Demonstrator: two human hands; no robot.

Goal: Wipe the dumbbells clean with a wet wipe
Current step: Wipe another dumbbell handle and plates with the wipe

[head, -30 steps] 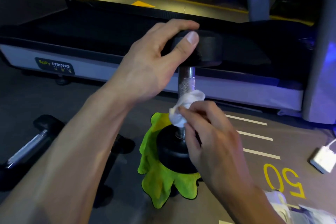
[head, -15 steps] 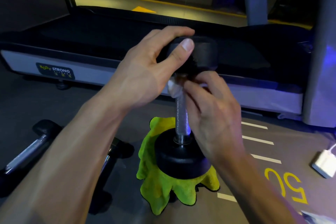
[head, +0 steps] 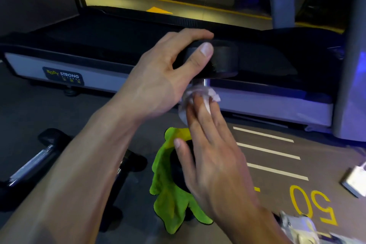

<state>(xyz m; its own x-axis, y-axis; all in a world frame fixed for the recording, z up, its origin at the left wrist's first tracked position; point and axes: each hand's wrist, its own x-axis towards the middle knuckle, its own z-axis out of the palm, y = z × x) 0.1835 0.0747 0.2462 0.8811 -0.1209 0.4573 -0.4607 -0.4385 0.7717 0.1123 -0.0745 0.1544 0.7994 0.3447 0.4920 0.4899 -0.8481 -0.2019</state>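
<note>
Head view shows the dumbbell (head: 221,59) standing on end on a green cloth (head: 170,200) on the floor, its top head gripped by the left hand (head: 164,79), thumb and fingers curled round it. Half a second ago the right hand (head: 215,166) pinched the wet wipe (head: 198,95) high under that head; now its fingers lie straighter, pressing the wipe against the upper handle at about 6 o'clock from the top head. I would judge the shaft wipe is mid-stroke, both heads perhaps still to do. Another dumbbell (head: 35,162) lies at 9 o'clock.
</note>
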